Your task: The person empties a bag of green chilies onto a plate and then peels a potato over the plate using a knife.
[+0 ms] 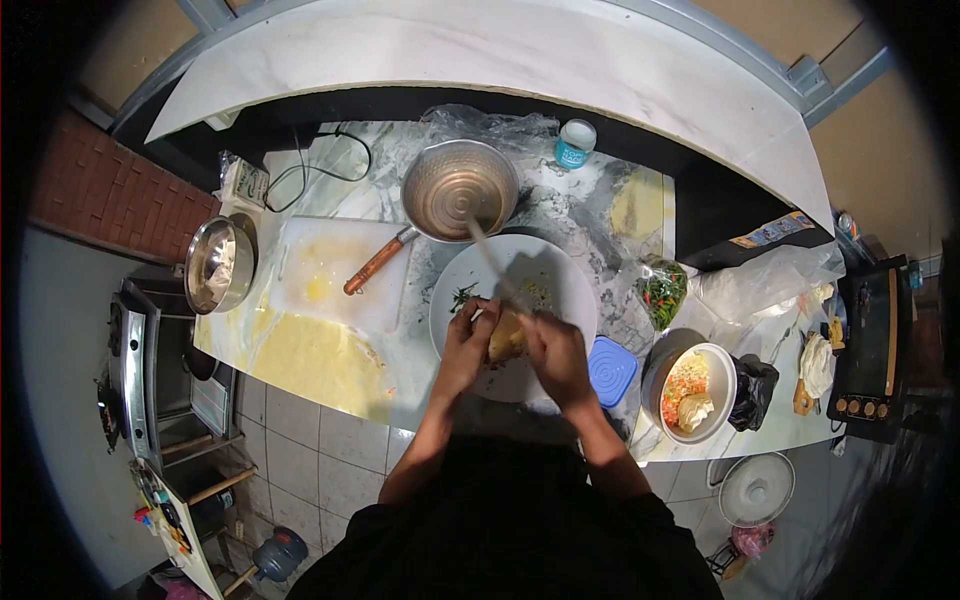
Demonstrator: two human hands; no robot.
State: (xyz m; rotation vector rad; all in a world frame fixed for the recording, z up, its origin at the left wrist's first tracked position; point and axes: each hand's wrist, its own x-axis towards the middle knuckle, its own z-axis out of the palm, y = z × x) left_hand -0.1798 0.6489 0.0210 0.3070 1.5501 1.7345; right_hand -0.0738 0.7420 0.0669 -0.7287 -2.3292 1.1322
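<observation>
A white plate (452,290) lies below both my hands. My right hand (556,352) is closed round the handle of a knife (492,262), its blade pointing up and to the left over the plate. With fingers curled, my left hand (468,345) grips the side of a yellowish lump of food (507,338), which is partly hidden between the hands. Beside the left fingertips lie green herb leaves (463,296). Small chopped bits (538,294) are scattered on the plate behind the knife hand.
Behind the plate stands a saucepan (420,178) with a wooden handle. A white cutting board (345,255) and a metal bowl (236,290) are to the left. On the right are a blue lid (612,371), a bag of chillies (661,292) and a white bowl of chopped vegetables (727,385).
</observation>
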